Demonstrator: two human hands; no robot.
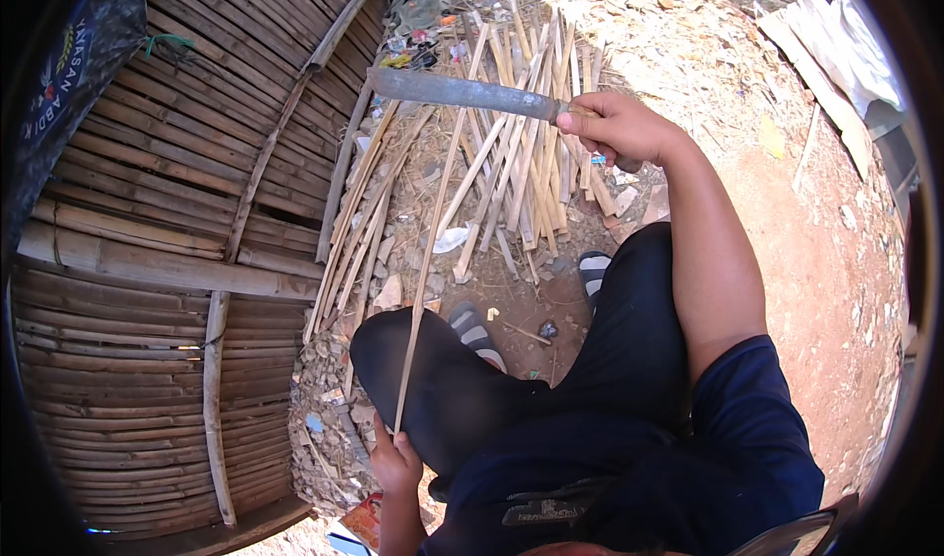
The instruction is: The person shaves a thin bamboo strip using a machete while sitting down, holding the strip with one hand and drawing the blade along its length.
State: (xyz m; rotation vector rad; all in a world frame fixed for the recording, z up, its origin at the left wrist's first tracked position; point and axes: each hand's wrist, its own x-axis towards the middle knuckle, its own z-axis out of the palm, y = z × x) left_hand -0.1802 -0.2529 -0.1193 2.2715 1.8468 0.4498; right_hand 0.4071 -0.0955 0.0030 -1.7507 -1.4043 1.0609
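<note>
In my right hand is the handle of a machete, its long grey blade pointing left, held out ahead of me over the sticks. My left hand is low beside my left thigh, closed round the near end of a long thin bamboo strip. That strip slants up and away across my left knee, and its far part passes behind the blade in the picture. Whether blade and strip touch, I cannot tell. Under them lies a loose pile of split bamboo strips on the ground.
A slatted bamboo wall rises close on my left, with a dark printed sheet hanging on it. Rubble and litter cover the ground near my feet. A white cloth lies at the far right beside a board.
</note>
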